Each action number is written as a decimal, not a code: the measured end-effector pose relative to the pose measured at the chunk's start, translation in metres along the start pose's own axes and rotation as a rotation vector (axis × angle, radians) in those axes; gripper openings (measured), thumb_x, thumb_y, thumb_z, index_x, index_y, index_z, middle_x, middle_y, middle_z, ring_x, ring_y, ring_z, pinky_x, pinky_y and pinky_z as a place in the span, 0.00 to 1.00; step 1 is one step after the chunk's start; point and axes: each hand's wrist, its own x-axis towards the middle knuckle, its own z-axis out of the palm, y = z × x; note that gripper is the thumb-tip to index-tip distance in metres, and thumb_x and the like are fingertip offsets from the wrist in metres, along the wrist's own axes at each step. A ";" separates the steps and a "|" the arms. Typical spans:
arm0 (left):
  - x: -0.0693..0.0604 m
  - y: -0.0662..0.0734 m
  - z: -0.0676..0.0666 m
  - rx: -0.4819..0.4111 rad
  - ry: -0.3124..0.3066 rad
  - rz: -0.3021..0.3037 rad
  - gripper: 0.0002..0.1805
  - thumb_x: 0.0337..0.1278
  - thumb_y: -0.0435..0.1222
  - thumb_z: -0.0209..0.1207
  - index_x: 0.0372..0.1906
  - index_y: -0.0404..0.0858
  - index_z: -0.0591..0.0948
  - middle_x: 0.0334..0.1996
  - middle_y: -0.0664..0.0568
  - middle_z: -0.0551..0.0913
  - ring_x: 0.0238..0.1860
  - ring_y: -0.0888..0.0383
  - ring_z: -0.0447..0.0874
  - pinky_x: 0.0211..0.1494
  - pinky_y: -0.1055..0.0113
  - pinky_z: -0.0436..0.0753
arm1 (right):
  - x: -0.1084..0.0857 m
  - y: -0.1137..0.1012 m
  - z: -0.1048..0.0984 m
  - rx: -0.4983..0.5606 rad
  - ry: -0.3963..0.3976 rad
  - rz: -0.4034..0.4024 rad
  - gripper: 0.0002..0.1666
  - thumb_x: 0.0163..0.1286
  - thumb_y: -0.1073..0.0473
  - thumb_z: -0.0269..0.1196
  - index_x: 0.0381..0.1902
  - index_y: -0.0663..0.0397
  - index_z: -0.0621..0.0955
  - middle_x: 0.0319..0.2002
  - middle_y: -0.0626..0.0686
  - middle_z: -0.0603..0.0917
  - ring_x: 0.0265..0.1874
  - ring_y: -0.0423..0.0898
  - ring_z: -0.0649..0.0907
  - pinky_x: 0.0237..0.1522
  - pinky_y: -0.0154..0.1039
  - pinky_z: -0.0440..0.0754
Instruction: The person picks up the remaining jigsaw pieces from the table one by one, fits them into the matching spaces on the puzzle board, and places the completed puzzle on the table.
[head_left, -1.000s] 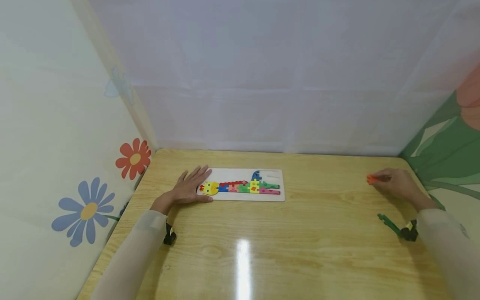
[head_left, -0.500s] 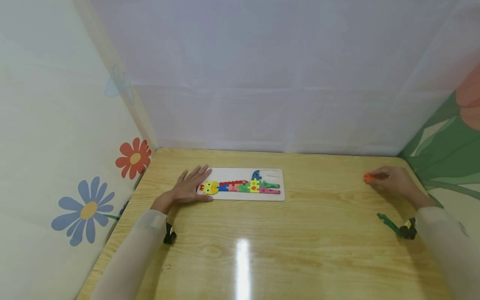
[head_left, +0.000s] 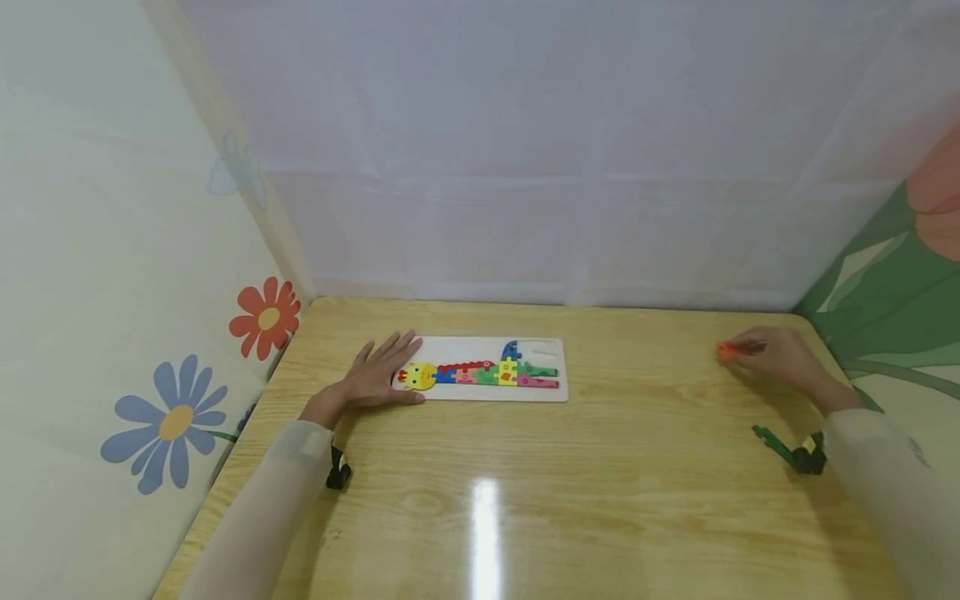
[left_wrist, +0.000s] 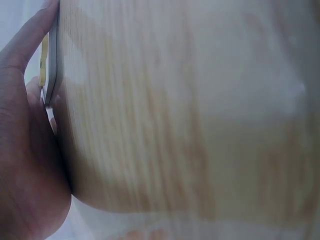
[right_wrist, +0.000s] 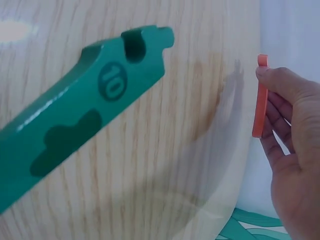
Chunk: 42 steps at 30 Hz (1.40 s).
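Observation:
A white puzzle board (head_left: pixel 480 344) with a colourful giraffe (head_left: pixel 480 375) lies near the back of the table, its yellow head to the left. My left hand (head_left: pixel 373 377) rests over the board's left end, fingers spread, thumb along the near edge; the left wrist view shows the board edge-on beside the thumb. Far to the right, my right hand (head_left: pixel 780 362) pinches a small orange puzzle piece (head_left: pixel 727 352) between thumb and fingers; the right wrist view shows this orange piece (right_wrist: pixel 260 100) edge-on, above the table.
A green puzzle piece (head_left: pixel 775 444) marked 10 lies on the wooden table (head_left: pixel 600 483) below my right hand, beside the right wrist's black camera mount (head_left: pixel 810 454). A white cloth (head_left: pixel 540 233) hangs behind the table, with flower-printed walls (head_left: pixel 172 421) at the sides.
My right hand has moved a little to the left with the orange puzzle piece. My left hand, the board and the green piece stay where they were.

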 end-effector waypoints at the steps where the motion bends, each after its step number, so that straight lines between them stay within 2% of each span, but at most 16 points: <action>1: 0.000 0.000 0.000 0.000 0.000 -0.001 0.63 0.60 0.68 0.64 0.88 0.43 0.47 0.88 0.46 0.40 0.87 0.41 0.32 0.80 0.31 0.31 | 0.001 0.000 0.001 0.003 -0.002 -0.004 0.16 0.61 0.61 0.80 0.44 0.66 0.91 0.41 0.66 0.91 0.30 0.26 0.84 0.33 0.20 0.77; 8: -0.001 0.000 0.001 0.003 -0.008 -0.008 0.64 0.59 0.70 0.62 0.88 0.43 0.47 0.88 0.45 0.40 0.87 0.41 0.32 0.80 0.31 0.31 | 0.003 -0.002 0.006 0.053 0.019 -0.062 0.14 0.58 0.67 0.80 0.41 0.68 0.90 0.38 0.66 0.91 0.29 0.27 0.85 0.31 0.19 0.79; 16: 0.000 0.000 -0.002 0.008 -0.008 -0.009 0.64 0.59 0.71 0.62 0.88 0.43 0.47 0.88 0.45 0.40 0.87 0.41 0.32 0.80 0.31 0.31 | 0.007 -0.003 0.013 0.041 0.047 -0.138 0.14 0.54 0.71 0.81 0.39 0.67 0.91 0.36 0.64 0.92 0.28 0.27 0.85 0.31 0.19 0.79; 23: -0.001 0.001 -0.002 0.000 -0.009 -0.011 0.64 0.58 0.70 0.63 0.88 0.43 0.47 0.88 0.45 0.41 0.87 0.40 0.32 0.80 0.31 0.31 | 0.010 -0.012 0.015 0.037 0.031 -0.163 0.13 0.55 0.69 0.81 0.39 0.66 0.91 0.36 0.63 0.92 0.28 0.37 0.89 0.32 0.20 0.80; 29: 0.000 0.002 -0.002 0.001 -0.010 -0.008 0.64 0.59 0.70 0.63 0.88 0.43 0.47 0.88 0.45 0.40 0.87 0.40 0.32 0.80 0.31 0.31 | 0.013 -0.020 0.018 0.013 0.019 -0.184 0.14 0.55 0.69 0.81 0.39 0.65 0.91 0.36 0.62 0.92 0.29 0.46 0.91 0.32 0.25 0.83; 38: 0.000 0.001 -0.002 -0.009 -0.013 -0.008 0.64 0.59 0.70 0.63 0.88 0.43 0.47 0.88 0.45 0.40 0.87 0.40 0.32 0.80 0.31 0.31 | 0.019 -0.034 0.022 0.006 0.018 -0.237 0.13 0.54 0.68 0.82 0.39 0.62 0.91 0.36 0.59 0.92 0.31 0.51 0.92 0.33 0.28 0.85; 42: 0.000 0.002 -0.002 -0.012 -0.013 -0.006 0.64 0.59 0.70 0.63 0.88 0.43 0.47 0.88 0.45 0.40 0.87 0.40 0.32 0.80 0.31 0.31 | 0.021 -0.040 0.026 0.040 0.019 -0.260 0.13 0.54 0.69 0.82 0.38 0.62 0.92 0.35 0.58 0.92 0.30 0.48 0.92 0.34 0.26 0.85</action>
